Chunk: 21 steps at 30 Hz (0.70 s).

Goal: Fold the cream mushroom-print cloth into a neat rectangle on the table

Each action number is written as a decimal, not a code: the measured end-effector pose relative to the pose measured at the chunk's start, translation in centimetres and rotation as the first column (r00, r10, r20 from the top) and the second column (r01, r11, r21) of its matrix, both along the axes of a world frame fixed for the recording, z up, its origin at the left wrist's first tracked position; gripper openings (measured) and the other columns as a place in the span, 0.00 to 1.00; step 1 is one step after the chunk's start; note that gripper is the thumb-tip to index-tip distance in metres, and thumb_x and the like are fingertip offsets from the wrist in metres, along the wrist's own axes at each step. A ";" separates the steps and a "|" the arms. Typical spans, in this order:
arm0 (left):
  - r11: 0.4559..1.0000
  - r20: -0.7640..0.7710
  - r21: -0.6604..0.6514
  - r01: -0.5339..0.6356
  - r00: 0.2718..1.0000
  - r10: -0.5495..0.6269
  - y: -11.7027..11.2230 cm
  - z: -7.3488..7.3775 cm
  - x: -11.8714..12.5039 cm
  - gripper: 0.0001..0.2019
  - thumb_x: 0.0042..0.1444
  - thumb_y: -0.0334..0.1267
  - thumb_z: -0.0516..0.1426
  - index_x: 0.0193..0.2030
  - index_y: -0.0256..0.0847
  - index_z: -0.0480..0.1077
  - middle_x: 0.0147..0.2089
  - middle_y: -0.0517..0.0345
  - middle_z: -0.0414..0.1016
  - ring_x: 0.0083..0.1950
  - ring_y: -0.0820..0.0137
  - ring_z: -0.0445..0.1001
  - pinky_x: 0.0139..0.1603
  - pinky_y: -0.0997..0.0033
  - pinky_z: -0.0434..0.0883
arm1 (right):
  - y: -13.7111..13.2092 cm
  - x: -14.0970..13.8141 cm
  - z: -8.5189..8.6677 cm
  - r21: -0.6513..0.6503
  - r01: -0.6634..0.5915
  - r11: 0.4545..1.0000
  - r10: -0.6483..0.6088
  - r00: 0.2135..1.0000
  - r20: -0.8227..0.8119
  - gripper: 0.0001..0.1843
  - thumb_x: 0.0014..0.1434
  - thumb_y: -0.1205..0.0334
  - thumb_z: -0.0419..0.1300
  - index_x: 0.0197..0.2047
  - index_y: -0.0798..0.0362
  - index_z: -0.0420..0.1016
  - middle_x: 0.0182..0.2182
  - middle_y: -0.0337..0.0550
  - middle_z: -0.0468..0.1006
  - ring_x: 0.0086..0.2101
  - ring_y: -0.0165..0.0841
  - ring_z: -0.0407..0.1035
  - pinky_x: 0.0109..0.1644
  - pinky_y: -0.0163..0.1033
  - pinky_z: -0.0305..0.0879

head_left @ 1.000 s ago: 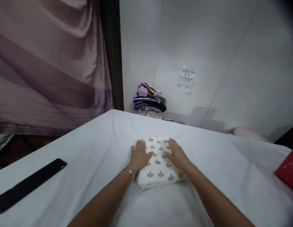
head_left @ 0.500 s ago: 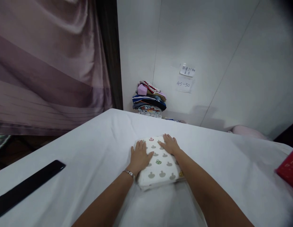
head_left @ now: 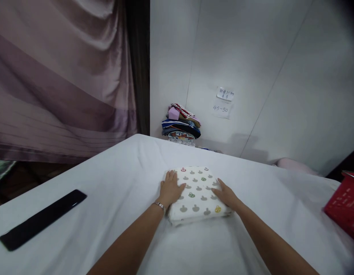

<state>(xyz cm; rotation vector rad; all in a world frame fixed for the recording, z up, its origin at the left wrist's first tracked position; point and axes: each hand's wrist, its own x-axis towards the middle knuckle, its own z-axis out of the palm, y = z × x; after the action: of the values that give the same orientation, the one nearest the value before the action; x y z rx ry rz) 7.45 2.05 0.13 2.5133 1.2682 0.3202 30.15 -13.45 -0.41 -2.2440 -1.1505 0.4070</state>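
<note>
A folded white cloth (head_left: 198, 193) printed with grey, red, green and yellow mushrooms lies flat in front of me on a white-covered table (head_left: 114, 214). My left hand (head_left: 170, 189), with a metal bracelet at the wrist, rests on the cloth's left side, fingers stretched out. At the opposite side, my right hand (head_left: 225, 194) touches the right edge, its thumb on top of the fabric and its fingers extended. Neither hand grips the cloth. The layers underneath show only along the near edge.
To the left lies a long black flat object (head_left: 44, 217). A red printed item (head_left: 345, 204) sits at the right edge. Beyond the table a pile of folded fabrics (head_left: 181, 124) stands against the wall, near handwritten paper notes (head_left: 222, 103). A pinkish curtain (head_left: 62, 76) hangs at left.
My right hand has slid from the top right of the cloth down to its right edge, uncovering more of the print. My left hand stays on the left side. The view has shifted slightly.
</note>
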 end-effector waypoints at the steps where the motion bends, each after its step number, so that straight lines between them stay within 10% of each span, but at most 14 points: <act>1: 1.000 0.001 0.002 -0.001 1.000 0.001 0.1 0.1 0.0 0.36 0.57 0.56 0.43 0.66 0.34 0.46 0.70 0.46 0.37 0.70 0.56 0.34 0.62 0.47 0.50 | -0.6 0.0 -0.2 -0.003 0.023 1.000 -0.024 0.999 -0.046 0.42 0.52 0.47 0.56 0.65 0.59 0.51 0.57 0.55 0.65 0.54 0.43 0.63 0.57 0.47 0.57; 7: 0.992 0.016 -0.130 -0.004 1.000 0.007 -2.4 1.3 -0.3 0.39 0.54 0.59 0.46 0.65 0.33 0.49 0.70 0.43 0.38 0.70 0.54 0.35 0.63 0.49 0.50 | -1.5 3.3 1.0 0.059 -0.061 0.996 0.066 0.994 -0.091 0.40 0.50 0.50 0.59 0.63 0.56 0.56 0.53 0.49 0.70 0.50 0.39 0.67 0.53 0.41 0.62; 13: 0.927 0.148 -0.130 0.351 0.932 -0.332 -8.1 0.6 -1.3 0.35 0.53 0.59 0.50 0.64 0.43 0.54 0.69 0.52 0.45 0.69 0.56 0.41 0.65 0.56 0.52 | -0.6 7.9 3.5 -0.060 0.117 0.991 -0.096 0.955 0.279 0.33 0.53 0.61 0.55 0.62 0.58 0.59 0.50 0.56 0.72 0.51 0.48 0.64 0.53 0.52 0.58; 21: 0.898 0.252 0.118 0.423 0.863 -0.439 -6.9 -0.9 -2.3 0.22 0.58 0.33 0.48 0.59 0.46 0.60 0.64 0.58 0.59 0.64 0.66 0.53 0.63 0.59 0.58 | -2.9 0.6 1.6 0.042 -0.081 0.996 0.069 0.972 0.226 0.22 0.54 0.58 0.53 0.52 0.53 0.71 0.53 0.45 0.71 0.53 0.39 0.63 0.59 0.45 0.55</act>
<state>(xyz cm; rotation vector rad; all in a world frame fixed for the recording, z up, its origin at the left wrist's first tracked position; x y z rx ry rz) 5.12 -4.89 -0.73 2.5983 0.5746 0.5751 30.76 -16.37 1.17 -2.2502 -1.3484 0.1528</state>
